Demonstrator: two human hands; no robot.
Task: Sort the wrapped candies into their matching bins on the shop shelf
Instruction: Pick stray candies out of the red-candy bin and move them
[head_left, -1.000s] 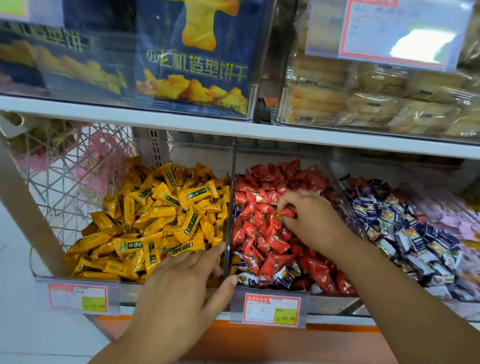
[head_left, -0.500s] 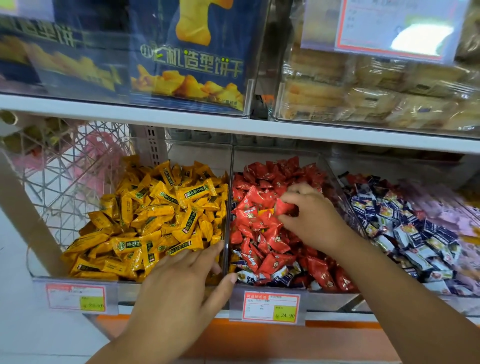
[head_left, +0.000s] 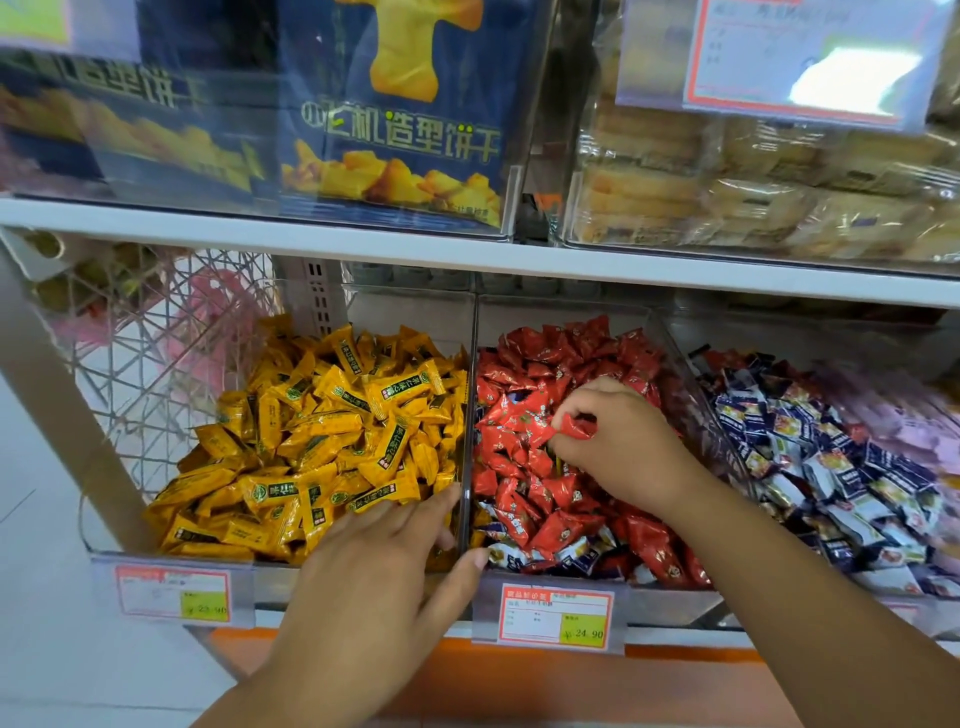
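My right hand (head_left: 618, 441) still pinches a red candy (head_left: 577, 429) over the red-candy bin (head_left: 571, 312), stray blue-white candies (head_left: 519, 558) at its front, while my left hand (head_left: 374, 561) stays flat, fingers straight, on the front of the yellow-candy bin (head_left: 171, 558).

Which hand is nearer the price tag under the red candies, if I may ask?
Left. The left hand is just beside the price tag; the right hand is above, pinching a red candy.
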